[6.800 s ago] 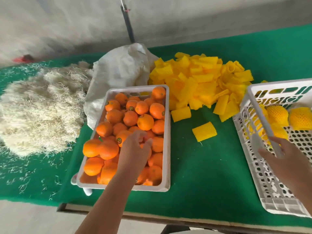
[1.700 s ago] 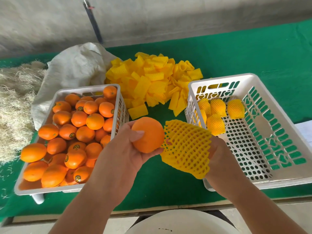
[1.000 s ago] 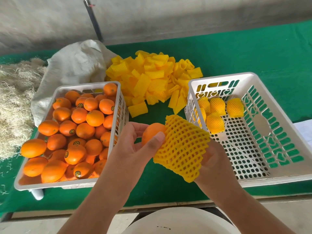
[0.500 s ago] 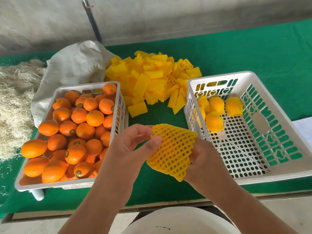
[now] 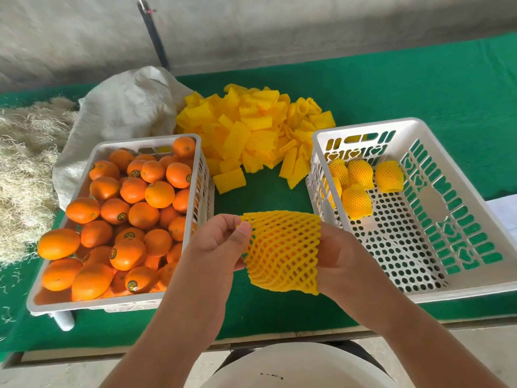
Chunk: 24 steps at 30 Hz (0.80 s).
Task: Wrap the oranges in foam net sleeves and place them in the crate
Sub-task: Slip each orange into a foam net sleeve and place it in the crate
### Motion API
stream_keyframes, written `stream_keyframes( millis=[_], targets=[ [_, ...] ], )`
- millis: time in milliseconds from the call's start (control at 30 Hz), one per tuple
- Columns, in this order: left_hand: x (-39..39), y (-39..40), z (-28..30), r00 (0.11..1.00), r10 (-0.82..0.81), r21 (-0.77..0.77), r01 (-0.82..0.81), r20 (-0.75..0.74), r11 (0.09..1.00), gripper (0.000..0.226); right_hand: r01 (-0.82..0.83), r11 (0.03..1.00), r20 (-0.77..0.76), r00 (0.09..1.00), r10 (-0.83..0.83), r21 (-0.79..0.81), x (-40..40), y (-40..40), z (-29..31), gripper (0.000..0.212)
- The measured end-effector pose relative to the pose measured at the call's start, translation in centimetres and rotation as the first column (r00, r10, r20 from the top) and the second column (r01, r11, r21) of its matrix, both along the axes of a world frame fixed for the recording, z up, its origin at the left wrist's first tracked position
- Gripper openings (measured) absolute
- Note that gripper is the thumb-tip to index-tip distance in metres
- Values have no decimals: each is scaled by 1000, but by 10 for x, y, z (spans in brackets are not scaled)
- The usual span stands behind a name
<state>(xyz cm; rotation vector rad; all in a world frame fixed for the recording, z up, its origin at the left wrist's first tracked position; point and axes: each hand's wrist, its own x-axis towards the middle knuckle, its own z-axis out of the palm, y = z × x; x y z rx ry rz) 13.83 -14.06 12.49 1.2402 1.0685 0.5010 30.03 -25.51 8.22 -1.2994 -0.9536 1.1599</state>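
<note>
Head view: the left hand [image 5: 215, 247] pinches the left edge of a yellow foam net sleeve [image 5: 282, 252] between curled fingers [image 5: 223, 224] and thumb. The right hand [image 5: 340, 259] grips the sleeve's right side, fingers curled behind it and hidden. An orange [image 5: 279, 247] shows through the stretched mesh. The sleeve is held above the green surface [image 5: 279, 312], between two white crates. The left crate [image 5: 117, 302] is full of bare oranges [image 5: 159, 194]. The right crate [image 5: 475, 289] holds wrapped oranges [image 5: 356, 204] at its far end. A pile of spare sleeves [image 5: 251, 130] lies beyond, beside a white sack [image 5: 126, 105] and straw [image 5: 25, 163].
</note>
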Motion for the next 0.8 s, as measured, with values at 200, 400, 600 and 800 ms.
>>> stream_keyframes(
  millis=[200,400,600,800],
  targets=[
    [0,1,6,999,-43,18,43,-5,999,49,32,997,-173,985,-20,69,-3,2,-9,48],
    [-14,4,10,817,-374,590,575,-438,566,108,52,999,-210,976,-49,9,7,-1,-6,50],
    [-1,7,-7,720,-347,613,694,-601,378,95,43,996,-204,977,-59,-81,5,7,-2,35],
    [-5,8,-11,740,-285,624,669,-609,404,84,-33,988,-92,996,20,-148,11,7,5,28]
  ],
)
